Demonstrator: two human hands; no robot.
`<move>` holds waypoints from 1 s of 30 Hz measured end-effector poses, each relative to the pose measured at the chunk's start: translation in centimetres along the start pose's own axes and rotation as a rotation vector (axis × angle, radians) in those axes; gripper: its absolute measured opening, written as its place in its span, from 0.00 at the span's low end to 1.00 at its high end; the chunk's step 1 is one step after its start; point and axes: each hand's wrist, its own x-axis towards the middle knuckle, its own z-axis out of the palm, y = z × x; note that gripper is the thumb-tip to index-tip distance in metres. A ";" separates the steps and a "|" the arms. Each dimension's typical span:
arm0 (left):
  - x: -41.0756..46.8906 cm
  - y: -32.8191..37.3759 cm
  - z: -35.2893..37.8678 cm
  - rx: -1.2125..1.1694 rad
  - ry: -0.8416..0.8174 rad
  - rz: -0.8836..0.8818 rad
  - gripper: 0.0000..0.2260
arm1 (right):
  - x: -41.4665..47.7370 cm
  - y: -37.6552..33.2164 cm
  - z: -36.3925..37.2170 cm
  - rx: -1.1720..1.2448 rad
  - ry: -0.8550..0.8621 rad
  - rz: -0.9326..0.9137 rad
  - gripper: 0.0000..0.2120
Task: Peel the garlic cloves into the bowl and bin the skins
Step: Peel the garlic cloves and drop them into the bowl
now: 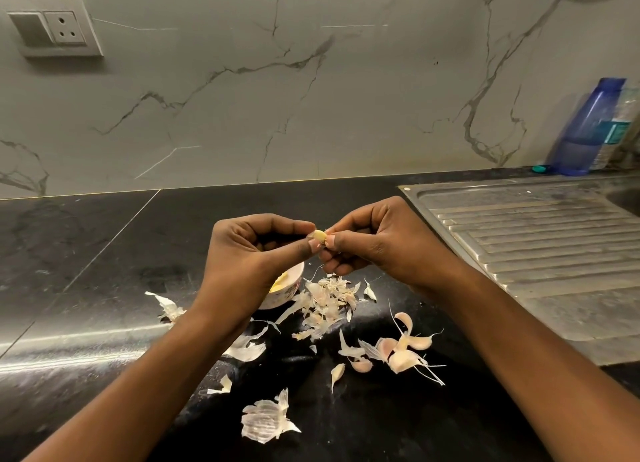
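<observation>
Head view: what are the hands doing?
— The left hand [249,250] and the right hand [374,247] both pinch one clove [319,235] between thumb and fingertips, held above the counter [104,254].
— And the bowl [287,293]?
— Just under the left hand, partly hidden by it, with yellowish peeled pieces inside.
— The skins [325,302]?
— Piled on the counter right of the bowl, with more scraps scattered nearer the person. Unpeeled cloves [405,347] lie by the right forearm.
— Anything else?
— A steel drainboard [536,240] on the right, with a blue bottle [585,129] behind it.
</observation>
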 end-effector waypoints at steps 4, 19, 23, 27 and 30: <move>-0.1 0.0 0.1 0.037 0.033 0.014 0.11 | -0.1 0.0 0.1 0.012 -0.010 -0.003 0.07; -0.1 -0.1 0.2 0.115 0.068 0.025 0.07 | 0.0 0.0 0.4 -0.012 -0.001 0.006 0.08; 0.0 -0.3 0.0 0.102 0.086 -0.010 0.08 | 0.0 0.1 0.3 -0.006 -0.025 0.005 0.09; 0.1 -0.3 -0.1 0.066 0.092 -0.037 0.08 | 0.0 0.1 0.3 -0.014 -0.028 -0.011 0.09; 0.1 -0.2 -0.1 0.031 0.085 -0.048 0.06 | 0.0 0.1 0.3 -0.024 -0.022 -0.010 0.08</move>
